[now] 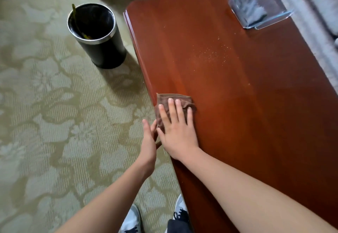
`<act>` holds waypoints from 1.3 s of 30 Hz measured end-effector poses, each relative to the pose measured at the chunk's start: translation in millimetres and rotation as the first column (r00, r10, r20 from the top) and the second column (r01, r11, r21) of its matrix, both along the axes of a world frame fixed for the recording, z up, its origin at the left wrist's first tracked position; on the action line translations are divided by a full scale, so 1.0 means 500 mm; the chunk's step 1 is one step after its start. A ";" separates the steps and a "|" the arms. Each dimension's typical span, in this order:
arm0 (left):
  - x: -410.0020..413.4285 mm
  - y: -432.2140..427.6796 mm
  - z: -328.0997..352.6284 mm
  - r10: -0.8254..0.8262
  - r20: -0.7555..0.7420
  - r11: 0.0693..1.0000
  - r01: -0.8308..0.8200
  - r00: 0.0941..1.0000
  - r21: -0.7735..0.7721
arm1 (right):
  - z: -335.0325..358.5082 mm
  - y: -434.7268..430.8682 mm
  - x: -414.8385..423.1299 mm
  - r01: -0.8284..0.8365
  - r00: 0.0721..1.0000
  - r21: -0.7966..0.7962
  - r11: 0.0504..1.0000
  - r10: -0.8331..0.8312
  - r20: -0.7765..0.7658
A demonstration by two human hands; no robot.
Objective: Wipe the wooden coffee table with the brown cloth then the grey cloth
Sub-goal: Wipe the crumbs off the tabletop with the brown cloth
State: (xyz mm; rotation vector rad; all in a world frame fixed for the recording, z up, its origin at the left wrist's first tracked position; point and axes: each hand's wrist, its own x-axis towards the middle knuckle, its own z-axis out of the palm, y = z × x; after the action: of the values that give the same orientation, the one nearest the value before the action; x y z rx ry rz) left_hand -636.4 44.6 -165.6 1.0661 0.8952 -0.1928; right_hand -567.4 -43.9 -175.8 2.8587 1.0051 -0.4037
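1. Head view: your right hand (178,134) lies flat, its fingers (171,108) straight and spread, pressing the brown cloth (175,98) down rather than gripping it.
2. The cloth sits at the left edge of the table (256,123), one part hanging over it.
3. Your left hand (149,141) stands just off that edge, fingers straight and holding nothing.
4. The crumbs (212,52) lie ahead and to the right of the cloth, towards the table's middle, so the right hand looks nearer.
5. The grey cloth (252,7) waits in a clear container at the far right corner.
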 end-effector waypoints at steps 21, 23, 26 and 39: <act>0.170 -0.095 -0.016 -0.263 -0.498 0.029 0.523 0.826 0.852 | 0.023 -0.386 0.367 0.538 0.843 -0.021 0.843 -0.538 0.002; 0.174 -0.100 -0.019 -0.257 -0.504 0.017 0.525 0.825 0.851 | 0.020 -0.320 0.316 0.261 0.965 -0.004 0.965 -0.261 -0.036; 0.176 -0.101 -0.018 -0.233 -0.468 0.046 0.490 0.853 0.870 | 0.024 -0.283 0.281 0.025 0.995 0.076 0.997 -0.017 -0.097; 0.422 -0.380 -0.010 -0.656 -0.425 -0.237 0.365 0.623 0.900 | 0.042 -0.748 0.575 0.677 0.732 -0.094 0.730 -0.681 -0.014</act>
State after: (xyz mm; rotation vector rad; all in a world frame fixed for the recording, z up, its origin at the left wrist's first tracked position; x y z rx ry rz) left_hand -425.3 -145.6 -170.6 2.8454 0.0565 -0.1350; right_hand -279.9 -417.7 -155.0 3.0485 -0.1238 -0.5389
